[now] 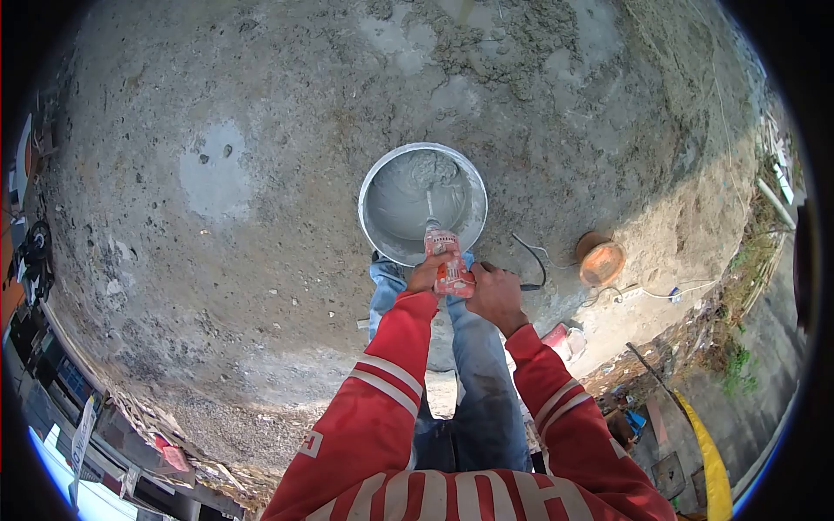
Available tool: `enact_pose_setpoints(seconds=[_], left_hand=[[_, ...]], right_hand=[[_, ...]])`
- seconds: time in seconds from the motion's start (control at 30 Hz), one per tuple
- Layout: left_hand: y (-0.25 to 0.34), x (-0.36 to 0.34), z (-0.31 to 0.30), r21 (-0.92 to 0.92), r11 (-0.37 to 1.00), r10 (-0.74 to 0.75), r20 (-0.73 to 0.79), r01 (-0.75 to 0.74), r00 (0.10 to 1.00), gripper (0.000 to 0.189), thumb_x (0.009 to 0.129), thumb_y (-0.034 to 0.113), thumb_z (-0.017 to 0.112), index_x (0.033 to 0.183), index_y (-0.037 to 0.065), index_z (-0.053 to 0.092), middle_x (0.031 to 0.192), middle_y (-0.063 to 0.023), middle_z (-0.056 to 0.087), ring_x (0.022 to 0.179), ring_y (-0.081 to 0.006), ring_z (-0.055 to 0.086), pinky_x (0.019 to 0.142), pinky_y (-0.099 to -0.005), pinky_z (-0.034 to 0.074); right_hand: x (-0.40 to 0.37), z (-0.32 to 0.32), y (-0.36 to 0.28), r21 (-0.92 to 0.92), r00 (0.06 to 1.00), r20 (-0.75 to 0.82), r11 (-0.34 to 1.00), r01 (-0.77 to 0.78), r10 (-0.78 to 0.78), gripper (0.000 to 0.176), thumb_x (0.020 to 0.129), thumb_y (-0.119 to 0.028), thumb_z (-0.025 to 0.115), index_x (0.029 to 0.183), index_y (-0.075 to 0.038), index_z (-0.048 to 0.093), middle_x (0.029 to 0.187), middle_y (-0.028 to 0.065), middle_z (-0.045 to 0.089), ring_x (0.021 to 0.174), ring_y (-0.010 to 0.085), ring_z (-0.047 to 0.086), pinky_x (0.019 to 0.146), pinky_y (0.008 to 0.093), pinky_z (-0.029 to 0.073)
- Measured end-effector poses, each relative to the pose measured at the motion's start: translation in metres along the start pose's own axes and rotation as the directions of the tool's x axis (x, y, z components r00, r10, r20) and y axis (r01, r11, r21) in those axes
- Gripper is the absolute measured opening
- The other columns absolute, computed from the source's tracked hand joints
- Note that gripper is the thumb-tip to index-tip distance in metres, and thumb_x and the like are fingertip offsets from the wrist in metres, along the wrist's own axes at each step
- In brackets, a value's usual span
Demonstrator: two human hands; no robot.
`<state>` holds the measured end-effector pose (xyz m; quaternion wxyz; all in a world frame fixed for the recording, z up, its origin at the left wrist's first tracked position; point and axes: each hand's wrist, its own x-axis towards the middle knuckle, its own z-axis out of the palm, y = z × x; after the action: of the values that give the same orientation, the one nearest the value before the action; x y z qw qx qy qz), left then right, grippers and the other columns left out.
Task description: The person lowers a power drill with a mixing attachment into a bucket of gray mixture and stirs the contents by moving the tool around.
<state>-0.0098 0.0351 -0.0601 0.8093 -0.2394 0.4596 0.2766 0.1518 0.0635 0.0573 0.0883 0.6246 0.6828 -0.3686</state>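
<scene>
A red power drill (451, 271), smeared with grey, is held between my two hands over a round bucket (367, 208). My left hand (427, 273) grips the drill's left side near the front. Behind it, my right hand (498, 297) is closed around the drill's rear handle, which it mostly hides. From the drill a mixing rod (430, 205) runs down into wet grey mortar (400, 201). The mortar is heaped and rough at the far side and smoother nearer me. The rod's lower end is hidden in it. My jeans-clad legs (476, 365) stand close to the bucket's near rim.
A black cord (540, 260) lies on the ground right of the drill. Beyond it are a reddish-brown round container (602, 263) and a white power strip (629, 294). Spilled wet mortar (512, 43) covers ground at the top. Debris and a yellow strip (705, 451) lie lower right.
</scene>
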Motion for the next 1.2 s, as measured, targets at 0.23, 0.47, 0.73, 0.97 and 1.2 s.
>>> enact_pose_setpoints(seconds=[0.23,0.47,0.73,0.97,1.2], left_hand=[[0.022,0.001,-0.013,0.013,1.000,0.018,-0.098,-0.016,0.995,0.029,0.097,0.015,0.067,0.124,0.006,0.061,0.103,-0.0130,0.072,0.086,-0.0275,0.074,0.074,-0.0456,0.064],[0.047,0.006,-0.041,0.278,0.960,-0.010,-0.111,0.041,0.994,0.028,0.098,0.016,0.066,0.123,0.004,0.062,0.099,-0.0133,0.073,0.083,-0.0278,0.075,0.074,-0.0442,0.065],[0.065,-0.004,-0.042,0.147,0.988,-0.024,-0.119,0.042,0.993,0.027,0.099,0.019,0.065,0.123,0.007,0.063,0.101,-0.0127,0.073,0.085,-0.0284,0.075,0.071,-0.0457,0.065],[0.053,0.016,-0.094,0.231,0.973,0.040,-0.073,-0.022,0.997,0.027,0.099,0.020,0.064,0.124,0.007,0.062,0.100,-0.0124,0.073,0.084,-0.0284,0.075,0.070,-0.0463,0.065],[0.044,-0.003,-0.098,0.218,0.976,0.033,-0.171,0.005,0.985,0.026,0.099,0.020,0.064,0.122,0.008,0.062,0.098,-0.0117,0.073,0.080,-0.0274,0.075,0.066,-0.0451,0.065]], right_hand=[[0.014,0.011,-0.015,0.019,0.999,0.030,0.999,-0.028,0.027,0.023,0.071,-0.018,0.075,0.090,-0.007,0.067,0.092,0.0148,0.073,0.084,0.0408,0.073,0.073,0.0523,0.058],[0.015,0.029,-0.040,0.108,0.992,0.010,0.987,-0.122,0.122,0.022,0.071,-0.018,0.075,0.090,-0.009,0.068,0.088,0.0148,0.074,0.083,0.0409,0.073,0.073,0.0522,0.058],[0.035,0.036,-0.042,0.106,1.000,0.031,0.994,-0.006,0.003,0.027,0.073,-0.024,0.078,0.094,-0.007,0.071,0.091,0.0159,0.075,0.086,0.0399,0.073,0.078,0.0507,0.058],[0.030,0.035,-0.055,0.097,0.996,0.086,0.995,0.017,-0.025,0.024,0.074,-0.022,0.075,0.094,-0.008,0.074,0.090,0.0169,0.076,0.086,0.0402,0.073,0.080,0.0497,0.058],[0.017,0.048,-0.058,0.077,0.995,0.088,0.996,0.050,-0.057,0.035,0.074,-0.031,0.083,0.099,-0.009,0.075,0.095,0.0149,0.076,0.087,0.0379,0.074,0.079,0.0503,0.058]])
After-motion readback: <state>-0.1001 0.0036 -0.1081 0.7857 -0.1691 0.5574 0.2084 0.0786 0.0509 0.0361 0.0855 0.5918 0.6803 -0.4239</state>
